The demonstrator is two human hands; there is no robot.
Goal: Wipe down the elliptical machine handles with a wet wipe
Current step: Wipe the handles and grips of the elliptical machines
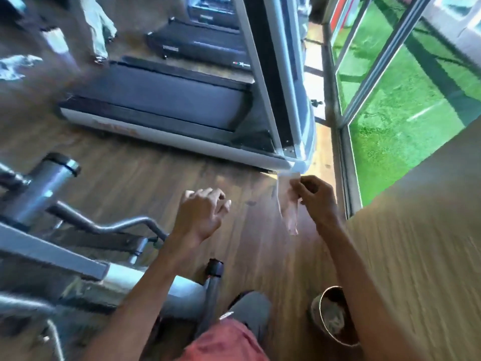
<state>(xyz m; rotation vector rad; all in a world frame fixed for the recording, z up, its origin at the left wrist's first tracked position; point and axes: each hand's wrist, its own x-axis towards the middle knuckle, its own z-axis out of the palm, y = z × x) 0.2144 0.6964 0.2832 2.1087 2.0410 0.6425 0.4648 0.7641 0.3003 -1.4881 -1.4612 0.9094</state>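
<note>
Wood floor [145,173], view blurred. Right hand [315,196] pinches wipe [287,209] at its top; left hand [200,214] loose, empty. I fear that thin pinch drops it before elliptical [39,246], left of hands.

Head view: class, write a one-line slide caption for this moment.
Right hand pinches a hanging wet wipe while the open left hand hovers near the elliptical machine.

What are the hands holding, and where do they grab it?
The right hand pinches the wipe by its top edge. The left hand holds nothing.
</note>
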